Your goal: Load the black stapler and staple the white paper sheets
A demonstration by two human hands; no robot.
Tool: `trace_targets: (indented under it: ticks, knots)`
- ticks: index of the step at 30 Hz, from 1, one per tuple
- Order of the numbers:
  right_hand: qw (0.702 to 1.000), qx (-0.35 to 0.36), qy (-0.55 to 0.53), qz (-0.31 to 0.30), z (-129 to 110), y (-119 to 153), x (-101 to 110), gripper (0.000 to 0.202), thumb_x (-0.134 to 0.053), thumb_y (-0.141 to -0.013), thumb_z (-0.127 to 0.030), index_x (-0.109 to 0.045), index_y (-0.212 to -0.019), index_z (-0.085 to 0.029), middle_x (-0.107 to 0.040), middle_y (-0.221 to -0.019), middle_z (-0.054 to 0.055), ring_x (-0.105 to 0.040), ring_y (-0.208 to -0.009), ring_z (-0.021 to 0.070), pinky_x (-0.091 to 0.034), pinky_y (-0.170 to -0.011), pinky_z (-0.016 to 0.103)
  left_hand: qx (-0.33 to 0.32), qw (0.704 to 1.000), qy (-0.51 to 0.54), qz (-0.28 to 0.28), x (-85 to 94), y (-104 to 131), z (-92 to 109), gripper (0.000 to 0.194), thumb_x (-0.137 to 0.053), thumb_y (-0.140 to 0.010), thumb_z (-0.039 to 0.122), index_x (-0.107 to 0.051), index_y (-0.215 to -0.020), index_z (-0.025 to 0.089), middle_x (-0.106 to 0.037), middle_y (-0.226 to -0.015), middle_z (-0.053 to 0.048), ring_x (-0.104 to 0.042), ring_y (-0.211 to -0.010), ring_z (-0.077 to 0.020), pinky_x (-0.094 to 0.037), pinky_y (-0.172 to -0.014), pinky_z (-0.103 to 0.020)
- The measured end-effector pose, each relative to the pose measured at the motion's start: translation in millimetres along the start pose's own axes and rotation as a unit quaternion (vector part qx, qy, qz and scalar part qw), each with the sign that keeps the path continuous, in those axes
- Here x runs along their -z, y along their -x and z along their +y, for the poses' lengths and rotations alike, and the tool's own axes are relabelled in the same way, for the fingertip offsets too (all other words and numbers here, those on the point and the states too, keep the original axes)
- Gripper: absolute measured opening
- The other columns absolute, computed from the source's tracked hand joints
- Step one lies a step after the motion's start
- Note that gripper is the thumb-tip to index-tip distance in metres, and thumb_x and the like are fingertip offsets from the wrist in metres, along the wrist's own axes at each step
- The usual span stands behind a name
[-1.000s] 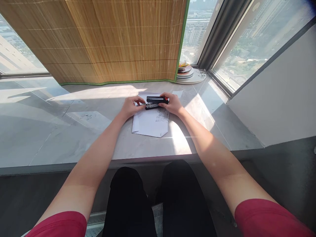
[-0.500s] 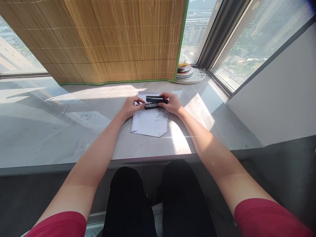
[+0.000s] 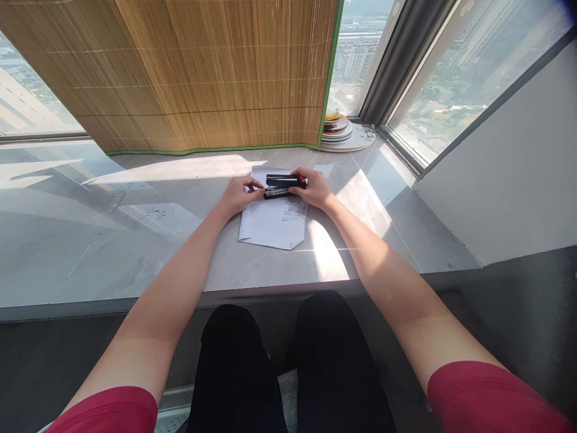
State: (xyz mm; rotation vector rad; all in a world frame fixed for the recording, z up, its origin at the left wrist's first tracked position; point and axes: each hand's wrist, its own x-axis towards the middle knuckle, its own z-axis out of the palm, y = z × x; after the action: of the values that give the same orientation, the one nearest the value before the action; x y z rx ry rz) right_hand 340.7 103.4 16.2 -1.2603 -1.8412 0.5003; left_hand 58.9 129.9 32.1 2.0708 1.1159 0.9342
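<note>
A black stapler with a red spot at its rear is gripped by my right hand. Its top arm is lifted off the base, so a gap shows between them. My left hand is at the stapler's front end, thumb and fingertips pinched together; whatever they hold is too small to make out. Beneath the stapler lies white paper, with dark printed or written lines on its right part and folded lower corners. The hands and stapler hide its upper part.
A bamboo blind with green edging hangs behind the paper. Stacked plates stand in the window corner. Small dark bits, perhaps staples, lie on the tiled ledge to the left. A white wall rises at right.
</note>
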Motion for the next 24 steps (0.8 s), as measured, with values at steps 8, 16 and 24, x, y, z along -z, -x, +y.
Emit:
trace_targets:
  ticks: [8,16,24]
  knots:
    - [1.000,-0.010,-0.018,0.006,-2.1,-0.7,-0.1,0.029,-0.080,-0.074,-0.035,-0.074,-0.100,-0.024,-0.075,-0.097,0.007,-0.066,-0.095,0.0318,-0.055,-0.100,0.055,-0.030,0.999,0.022,0.001,-1.4,-0.8,-7.0,0.023,-0.088,-0.079,0.039,-0.085,-0.092,0.021,-0.083,-0.092,-0.008,-0.062,-0.070,-0.0154,-0.042,-0.058,-0.030]
    - [0.991,-0.056,-0.105,0.068,6.0,-1.8,1.5,0.037,-0.080,-0.071,-0.040,-0.075,-0.104,-0.023,-0.074,-0.096,0.006,-0.068,-0.098,0.0308,-0.057,-0.102,0.055,-0.020,1.000,0.020,0.006,1.4,4.0,-4.7,0.019,-0.086,-0.079,0.039,-0.090,-0.087,0.022,-0.083,-0.082,-0.006,-0.055,-0.057,-0.0128,-0.041,-0.054,-0.030]
    - [0.966,-0.084,-0.215,0.116,11.4,-2.8,5.5,0.045,-0.079,-0.073,-0.054,-0.069,-0.105,-0.024,-0.067,-0.089,0.004,-0.067,-0.092,0.0280,-0.059,-0.093,0.053,-0.052,0.998,0.033,-0.008,1.5,3.2,-4.6,0.019,-0.086,-0.081,0.040,-0.089,-0.090,0.024,-0.087,-0.103,-0.010,-0.078,-0.092,-0.0256,-0.056,-0.074,-0.037]
